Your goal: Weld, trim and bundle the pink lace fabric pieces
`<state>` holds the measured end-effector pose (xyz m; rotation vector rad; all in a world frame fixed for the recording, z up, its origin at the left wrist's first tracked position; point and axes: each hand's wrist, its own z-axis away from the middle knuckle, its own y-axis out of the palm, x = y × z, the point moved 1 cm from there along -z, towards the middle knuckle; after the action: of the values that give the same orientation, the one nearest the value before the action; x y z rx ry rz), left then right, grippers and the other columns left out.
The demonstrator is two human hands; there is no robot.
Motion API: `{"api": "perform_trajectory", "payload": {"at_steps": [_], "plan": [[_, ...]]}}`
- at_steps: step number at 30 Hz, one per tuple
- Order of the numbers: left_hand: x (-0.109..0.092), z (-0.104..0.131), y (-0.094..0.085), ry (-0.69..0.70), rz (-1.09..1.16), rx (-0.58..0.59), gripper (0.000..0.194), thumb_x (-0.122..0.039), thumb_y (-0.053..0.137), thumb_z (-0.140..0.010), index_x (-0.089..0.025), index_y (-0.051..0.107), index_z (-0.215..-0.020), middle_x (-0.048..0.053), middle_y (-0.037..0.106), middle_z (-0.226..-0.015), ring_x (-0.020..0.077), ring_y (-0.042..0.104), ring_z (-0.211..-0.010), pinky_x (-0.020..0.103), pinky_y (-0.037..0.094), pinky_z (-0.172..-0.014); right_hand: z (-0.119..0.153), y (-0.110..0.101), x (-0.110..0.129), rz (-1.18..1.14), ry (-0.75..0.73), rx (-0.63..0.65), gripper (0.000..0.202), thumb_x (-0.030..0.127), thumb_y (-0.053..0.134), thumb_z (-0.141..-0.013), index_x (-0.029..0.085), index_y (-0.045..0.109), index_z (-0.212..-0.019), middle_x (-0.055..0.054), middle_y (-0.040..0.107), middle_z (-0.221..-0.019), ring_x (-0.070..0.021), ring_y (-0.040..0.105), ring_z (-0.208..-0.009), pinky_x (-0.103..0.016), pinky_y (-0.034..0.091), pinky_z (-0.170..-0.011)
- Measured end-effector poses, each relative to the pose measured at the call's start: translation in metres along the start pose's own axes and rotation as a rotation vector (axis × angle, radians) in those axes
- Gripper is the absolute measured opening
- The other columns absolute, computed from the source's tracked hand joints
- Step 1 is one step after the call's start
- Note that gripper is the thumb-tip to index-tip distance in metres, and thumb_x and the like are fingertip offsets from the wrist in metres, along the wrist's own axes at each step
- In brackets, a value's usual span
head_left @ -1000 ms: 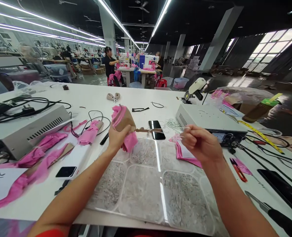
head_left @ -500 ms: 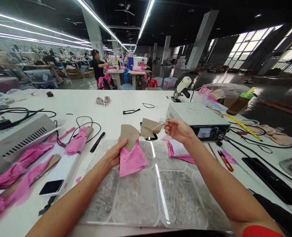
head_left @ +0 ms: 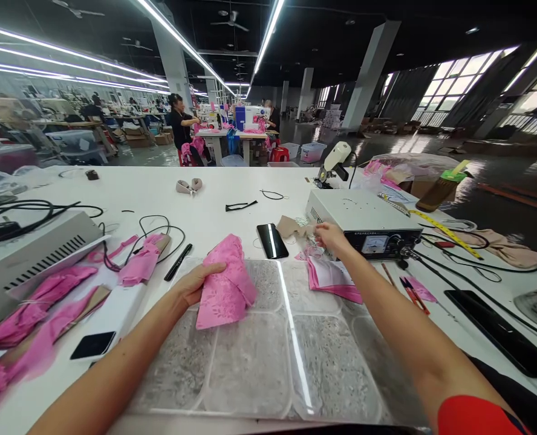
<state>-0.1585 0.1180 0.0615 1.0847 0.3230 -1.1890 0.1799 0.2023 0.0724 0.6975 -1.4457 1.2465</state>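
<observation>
My left hand (head_left: 205, 281) is closed on a pink lace fabric piece (head_left: 228, 284), thumb on top, held over the clear mat (head_left: 250, 362). Its pink face is up; whatever lies beneath it is hidden. My right hand (head_left: 331, 237) is beside the front left corner of the grey control box (head_left: 363, 211), fingers pinched together over a small heap of thread scraps (head_left: 311, 251). What is between the fingertips is too small to make out. A beige fabric scrap (head_left: 288, 226) lies just left of those fingertips. Below them lies a stack of pink fabric pieces (head_left: 334, 279).
A black phone (head_left: 272, 240) lies behind the mat. Red-handled snips (head_left: 414, 294) and a yellow tape measure (head_left: 445, 232) are at the right. Pink strips (head_left: 46, 296), a black pen (head_left: 178, 261) and looped cables (head_left: 159, 226) lie left. A co-worker (head_left: 182, 127) sits farther back.
The fabric in my left hand has turned from beige side to pink side up and shifted slightly left. My right hand moved right to the scraps; the beige piece now lies by the box, uncovering the phone.
</observation>
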Motion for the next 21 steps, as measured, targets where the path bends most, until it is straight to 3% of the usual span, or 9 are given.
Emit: {"api": "perform_trajectory", "payload": {"at_steps": [3,5,7,9,11,14,15,17,21], "plan": [[-0.013,0.006,-0.008,0.034,-0.016,-0.032,0.021,-0.009,0.070,-0.067,-0.008,0.066,-0.088,0.015,0.071,-0.074,0.0262,0.070,-0.064,0.036,0.059,-0.066,0.008,0.000,-0.005,0.212,-0.078,-0.013,0.039,0.007,0.058,-0.065,0.011,0.060,-0.103,-0.019,0.057,-0.122,-0.0293,0.053,-0.115,-0.038,0.046,-0.090],[-0.018,0.011,-0.012,0.033,-0.019,-0.055,0.022,-0.008,0.067,-0.068,-0.009,0.066,-0.090,0.014,0.071,-0.073,0.0259,0.070,-0.064,0.035,0.058,-0.065,0.017,0.004,-0.001,0.313,-0.146,0.022,0.047,0.006,0.059,-0.065,0.012,0.060,-0.111,-0.018,0.049,-0.134,-0.0324,0.043,-0.126,-0.041,0.040,-0.097],[-0.019,0.015,-0.014,0.022,-0.012,-0.073,0.024,-0.007,0.066,-0.069,-0.011,0.066,-0.092,0.013,0.072,-0.073,0.0263,0.070,-0.067,0.035,0.058,-0.065,0.032,0.013,0.006,0.370,-0.193,0.126,0.039,0.011,0.059,-0.069,0.015,0.064,-0.107,-0.015,0.058,-0.125,-0.0302,0.052,-0.117,-0.040,0.044,-0.093],[-0.015,0.016,-0.011,-0.011,-0.009,-0.056,0.025,-0.008,0.066,-0.068,-0.011,0.065,-0.093,0.013,0.072,-0.074,0.0272,0.070,-0.071,0.036,0.058,-0.067,0.055,0.028,0.009,0.339,-0.211,0.350,0.027,0.018,0.057,-0.076,0.017,0.068,-0.100,-0.010,0.069,-0.103,-0.0230,0.065,-0.092,-0.034,0.051,-0.079],[-0.010,0.015,-0.005,-0.059,-0.022,-0.005,0.026,-0.009,0.066,-0.067,-0.011,0.066,-0.092,0.013,0.072,-0.075,0.0279,0.070,-0.072,0.036,0.058,-0.068,0.087,0.050,0.007,0.215,-0.213,0.671,0.026,0.022,0.053,-0.079,0.016,0.067,-0.100,-0.007,0.071,-0.089,-0.0167,0.066,-0.074,-0.028,0.052,-0.066],[-0.001,0.009,0.005,-0.106,-0.067,0.061,0.025,-0.008,0.065,-0.065,-0.010,0.066,-0.090,0.014,0.072,-0.073,0.0272,0.070,-0.066,0.036,0.058,-0.063,0.139,0.079,0.001,0.144,-0.316,0.886,0.015,0.017,0.056,-0.075,0.017,0.067,-0.085,-0.001,0.069,-0.076,-0.0132,0.063,-0.066,-0.022,0.048,-0.056],[0.003,0.005,0.007,-0.116,-0.079,0.064,0.024,-0.008,0.064,-0.064,-0.009,0.066,-0.088,0.014,0.072,-0.071,0.0267,0.069,-0.063,0.036,0.058,-0.061,0.155,0.086,-0.001,0.158,-0.349,0.877,0.010,0.017,0.055,-0.076,0.016,0.065,-0.073,0.000,0.066,-0.066,-0.0119,0.061,-0.060,-0.020,0.044,-0.052],[0.010,-0.001,0.011,-0.151,-0.088,0.043,0.020,-0.007,0.062,-0.065,-0.008,0.065,-0.085,0.015,0.071,-0.070,0.0262,0.068,-0.059,0.036,0.058,-0.059,0.182,0.091,-0.001,0.207,-0.373,0.858,0.020,0.016,0.052,-0.078,0.016,0.057,-0.058,0.002,0.060,-0.054,-0.0102,0.058,-0.052,-0.018,0.038,-0.046],[0.019,-0.006,0.011,-0.211,-0.093,-0.082,0.013,-0.004,0.058,-0.066,-0.011,0.064,-0.076,0.013,0.070,-0.066,0.0246,0.067,-0.055,0.033,0.058,-0.054,0.205,0.076,0.009,0.282,-0.569,1.018,0.014,0.020,0.055,-0.080,0.017,0.065,-0.070,0.003,0.063,-0.060,-0.0091,0.059,-0.055,-0.017,0.039,-0.051]]}}
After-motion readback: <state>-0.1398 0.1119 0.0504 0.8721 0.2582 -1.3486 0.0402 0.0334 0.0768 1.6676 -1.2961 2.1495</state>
